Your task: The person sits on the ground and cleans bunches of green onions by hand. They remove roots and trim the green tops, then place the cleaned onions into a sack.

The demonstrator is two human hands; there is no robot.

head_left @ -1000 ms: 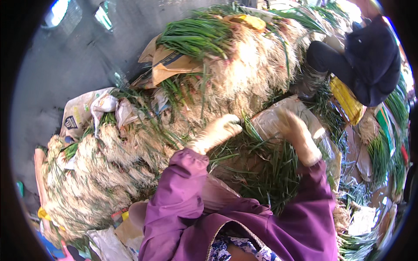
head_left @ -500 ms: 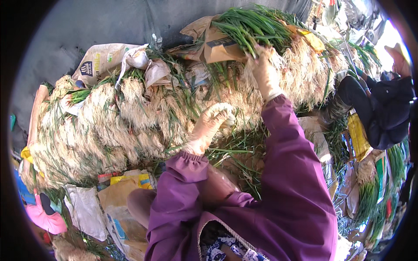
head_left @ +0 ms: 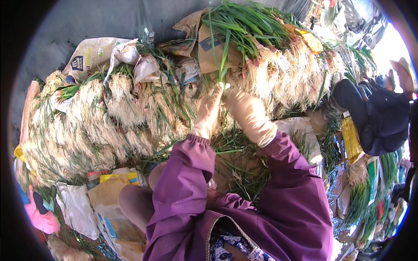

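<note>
My gloved hands meet in front of the long heap. My left hand point(head_left: 210, 111) pinches a green onion point(head_left: 224, 61) whose long leaves point up and away. Right beside it, my right hand point(head_left: 249, 114) is closed at the lower end of the same green onion, and that end is hidden by the fingers. Beyond the hands lies a bunch of green onions point(head_left: 248, 28), leaves toward the back and pale stringy roots toward me, partly over a brown paper bag point(head_left: 213, 54). More root masses point(head_left: 126, 100) hang along the heap to the left.
Loose green leaves point(head_left: 244, 167) litter the ground before my knees. Flattened sacks point(head_left: 115, 200) lie at the lower left, near a person in a pink sleeve point(head_left: 43, 215). At the right sits a co-worker in dark clothes point(head_left: 383, 115), with tied green onions point(head_left: 361, 195) nearby.
My right hand has come back from the bunch toward me and left, joining my left hand. A green onion now stands between them. My left hand has moved slightly away from me.
</note>
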